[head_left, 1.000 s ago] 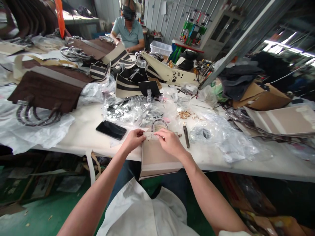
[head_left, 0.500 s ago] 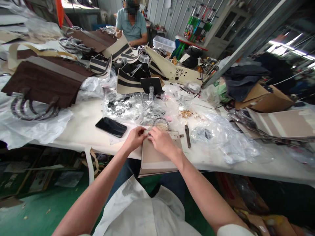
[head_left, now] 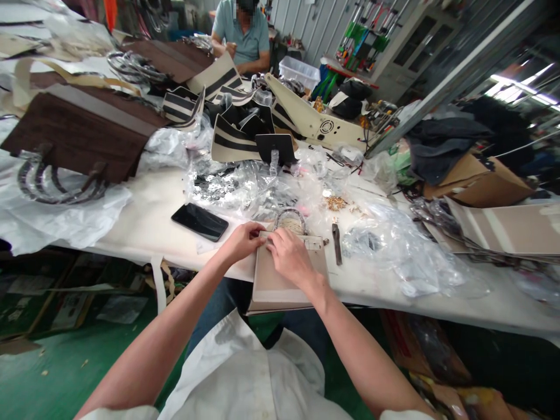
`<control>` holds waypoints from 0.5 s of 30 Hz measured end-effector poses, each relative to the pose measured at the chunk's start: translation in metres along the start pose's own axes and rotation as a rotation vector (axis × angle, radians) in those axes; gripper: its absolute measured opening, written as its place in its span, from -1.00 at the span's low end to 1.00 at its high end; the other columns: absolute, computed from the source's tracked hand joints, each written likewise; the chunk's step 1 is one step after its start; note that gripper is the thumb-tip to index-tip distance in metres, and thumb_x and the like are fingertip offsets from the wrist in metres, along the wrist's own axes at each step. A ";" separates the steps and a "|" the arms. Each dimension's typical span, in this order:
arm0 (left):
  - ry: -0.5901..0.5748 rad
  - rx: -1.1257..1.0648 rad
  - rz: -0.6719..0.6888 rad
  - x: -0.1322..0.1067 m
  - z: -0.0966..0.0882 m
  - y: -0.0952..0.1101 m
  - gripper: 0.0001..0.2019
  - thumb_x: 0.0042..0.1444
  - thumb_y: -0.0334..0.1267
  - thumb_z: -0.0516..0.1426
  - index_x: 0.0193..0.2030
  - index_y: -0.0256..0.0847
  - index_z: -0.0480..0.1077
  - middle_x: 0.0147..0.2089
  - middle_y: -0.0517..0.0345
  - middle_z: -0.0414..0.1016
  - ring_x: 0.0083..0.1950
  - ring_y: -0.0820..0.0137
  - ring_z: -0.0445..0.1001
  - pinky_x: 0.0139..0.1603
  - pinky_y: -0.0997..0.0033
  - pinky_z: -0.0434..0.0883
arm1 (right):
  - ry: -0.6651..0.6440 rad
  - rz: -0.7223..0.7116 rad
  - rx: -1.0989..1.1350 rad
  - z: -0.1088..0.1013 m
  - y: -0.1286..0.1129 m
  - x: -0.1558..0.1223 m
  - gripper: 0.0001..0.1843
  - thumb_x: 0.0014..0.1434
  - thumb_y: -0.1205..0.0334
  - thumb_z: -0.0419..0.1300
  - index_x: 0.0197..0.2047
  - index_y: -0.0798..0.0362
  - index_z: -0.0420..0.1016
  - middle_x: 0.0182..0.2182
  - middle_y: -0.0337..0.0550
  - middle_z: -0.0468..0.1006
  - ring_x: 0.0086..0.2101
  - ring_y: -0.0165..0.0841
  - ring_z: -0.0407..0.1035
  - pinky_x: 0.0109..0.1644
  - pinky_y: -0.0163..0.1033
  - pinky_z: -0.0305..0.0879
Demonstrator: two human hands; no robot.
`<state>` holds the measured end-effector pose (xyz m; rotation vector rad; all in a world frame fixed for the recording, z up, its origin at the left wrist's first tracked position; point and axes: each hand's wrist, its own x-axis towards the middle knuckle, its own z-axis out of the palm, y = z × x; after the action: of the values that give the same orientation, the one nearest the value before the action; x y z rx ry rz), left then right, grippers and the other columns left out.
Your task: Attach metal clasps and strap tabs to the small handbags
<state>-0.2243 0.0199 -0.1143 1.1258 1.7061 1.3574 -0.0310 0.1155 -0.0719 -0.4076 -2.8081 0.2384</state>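
Note:
A beige handbag (head_left: 284,286) with a round wrapped handle (head_left: 290,213) lies at the table's front edge, its near end overhanging my lap. My left hand (head_left: 245,240) is closed in a pinch at the bag's upper left corner. My right hand (head_left: 286,252) rests over the bag's top edge, fingers bent and pressed together near the same corner. Whatever small part sits between the fingertips is hidden. To the right of the bag lies a dark metal hand tool (head_left: 336,244). A black phone (head_left: 200,221) lies left of my left hand.
Small gold-coloured fittings (head_left: 335,203) lie beyond the tool, among clear plastic bags (head_left: 406,256). Brown bags with wrapped handles (head_left: 83,134) stand at left. Striped bag pieces (head_left: 234,140) are piled ahead. A slanted metal post (head_left: 446,81) rises at right. A co-worker (head_left: 242,35) sits across the table.
The view has shifted slightly, so the scene sits a little to the right. Both hands stay at the bag's upper left corner with little visible movement.

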 end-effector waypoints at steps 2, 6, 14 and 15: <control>-0.020 -0.024 -0.009 0.002 0.000 -0.001 -0.61 0.07 -0.13 0.36 0.00 -0.27 0.68 -0.25 0.09 0.66 -0.21 0.23 0.58 -0.09 0.28 0.53 | 0.007 0.005 0.016 0.001 0.000 -0.001 -0.84 0.58 0.34 0.14 0.12 0.06 0.52 0.02 0.13 0.55 0.05 0.05 0.44 0.15 0.12 0.43; -0.046 -0.030 -0.024 0.006 0.000 -0.004 -0.66 0.03 -0.16 0.34 -0.07 -0.27 0.68 -0.30 0.13 0.64 -0.24 0.26 0.54 -0.14 0.31 0.46 | 0.015 0.016 0.040 0.004 0.003 -0.003 -0.84 0.58 0.33 0.15 0.14 0.06 0.52 0.02 0.11 0.55 0.04 0.03 0.44 0.15 0.10 0.43; -0.047 -0.047 -0.030 0.005 -0.002 0.002 -0.67 0.00 -0.15 0.34 -0.09 -0.23 0.65 -0.41 0.25 0.48 -0.34 0.34 0.41 -0.26 0.35 0.32 | 0.022 0.021 0.054 0.005 0.004 -0.002 -0.85 0.58 0.33 0.17 0.11 0.03 0.55 0.00 0.09 0.57 0.03 0.01 0.45 0.14 0.08 0.43; -0.048 -0.046 -0.033 0.005 -0.003 0.003 -0.66 0.00 -0.14 0.34 -0.09 -0.23 0.64 -0.41 0.26 0.48 -0.34 0.35 0.41 -0.26 0.35 0.32 | 0.021 0.020 0.055 0.005 0.004 -0.002 -0.85 0.58 0.32 0.17 0.10 0.03 0.56 0.00 0.09 0.57 0.03 0.01 0.46 0.14 0.07 0.43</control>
<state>-0.2279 0.0236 -0.1110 1.0908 1.6436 1.3320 -0.0302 0.1184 -0.0783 -0.4232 -2.7708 0.3123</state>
